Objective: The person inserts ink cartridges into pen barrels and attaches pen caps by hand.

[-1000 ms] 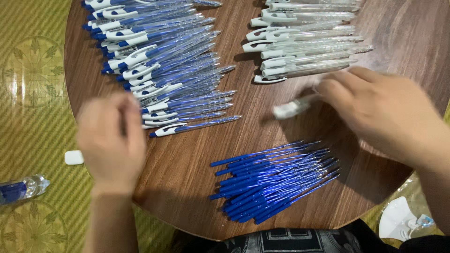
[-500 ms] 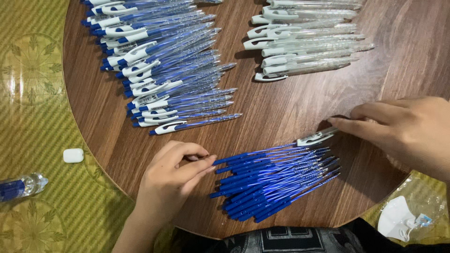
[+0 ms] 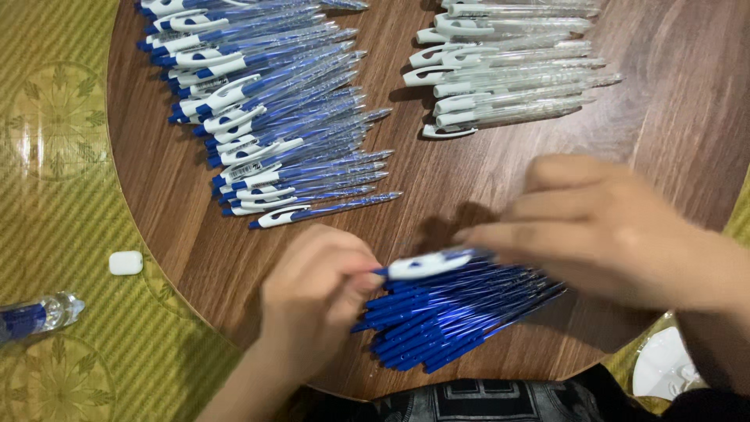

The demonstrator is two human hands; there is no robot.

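My left hand (image 3: 316, 301) and my right hand (image 3: 598, 227) meet above a heap of blue ink refills (image 3: 453, 312) near the front edge of a round wooden table (image 3: 187, 234). Between them is a pen (image 3: 426, 264) with a white clip end. The left fingers pinch its blue tip end and the right fingers grip its barrel. The right hand is blurred. A long row of finished blue-and-white pens (image 3: 266, 125) lies at the back left. A smaller row of clear pen barrels with white clips (image 3: 508, 78) lies at the back right.
A green patterned mat (image 3: 62, 156) covers the floor to the left. On it lie a small white case (image 3: 125, 262) and a plastic bottle (image 3: 35, 316) on its side. A white plate-like object (image 3: 664, 363) sits low at the right.
My left hand came from the pen row down to the refill heap. My right hand carried the white-clipped pen leftward over the heap, and both hands now hold it.
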